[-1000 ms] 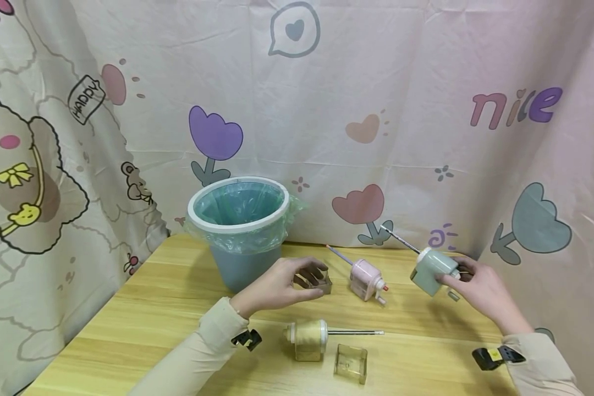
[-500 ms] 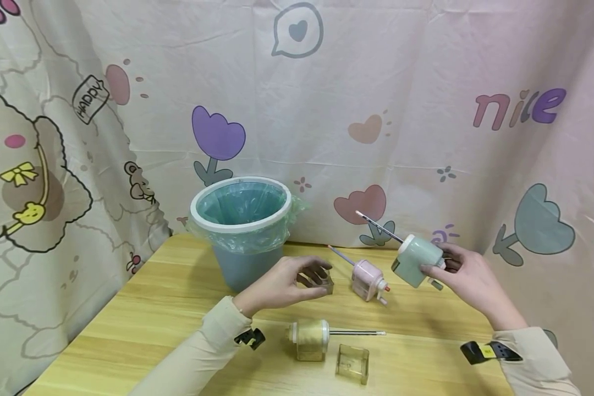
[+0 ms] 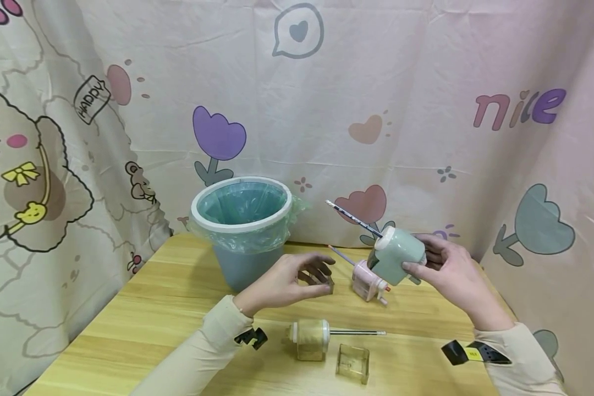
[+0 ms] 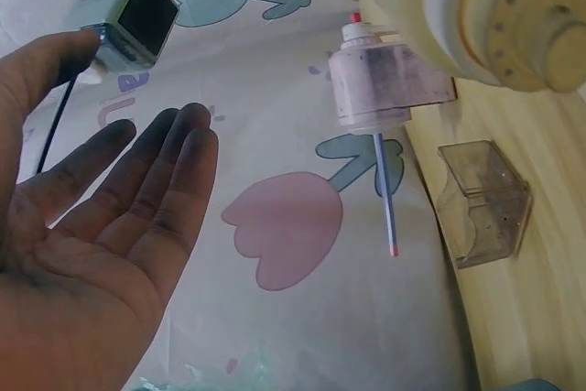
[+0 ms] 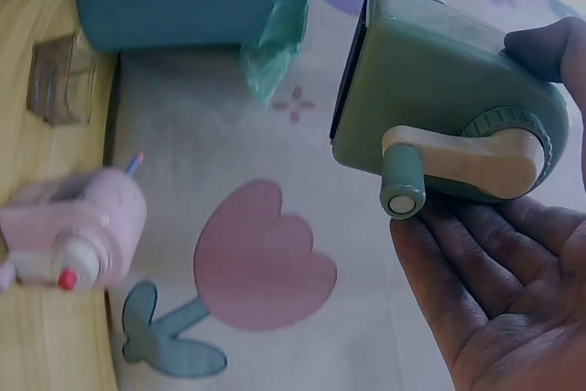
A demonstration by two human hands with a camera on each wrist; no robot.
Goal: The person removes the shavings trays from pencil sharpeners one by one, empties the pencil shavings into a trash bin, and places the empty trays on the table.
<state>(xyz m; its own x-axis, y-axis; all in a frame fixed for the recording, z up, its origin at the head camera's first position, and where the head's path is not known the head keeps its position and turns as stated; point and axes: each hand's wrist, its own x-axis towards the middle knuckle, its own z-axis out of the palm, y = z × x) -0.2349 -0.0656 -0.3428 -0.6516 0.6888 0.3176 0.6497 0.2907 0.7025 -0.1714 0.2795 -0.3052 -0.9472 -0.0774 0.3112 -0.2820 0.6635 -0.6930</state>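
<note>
My right hand (image 3: 447,269) holds a green crank pencil sharpener (image 3: 401,256) up in the air, thumb on one side and fingers on the other. A dark patterned pencil (image 3: 352,216) sticks out of its front, tilted up to the left. The sharpener's crank (image 5: 458,157) faces the right wrist camera. My left hand (image 3: 287,283) hovers over the table with loosely bent fingers and nothing in it; its fingertips (image 4: 188,121) look smudged dark. Behind it, partly hidden, sits a small clear shavings box (image 4: 485,200).
A pink sharpener (image 3: 368,279) with a pencil lies right of the left hand. Nearer stands a yellow sharpener (image 3: 311,340) with a striped pencil, beside a clear yellowish shavings box (image 3: 353,363). A lined blue-grey bin (image 3: 247,267) stands at the back left, before a printed curtain (image 3: 425,137).
My right hand has carried the green sharpener and its pencil leftward and slightly up, towards the left hand. The left hand has hardly moved.
</note>
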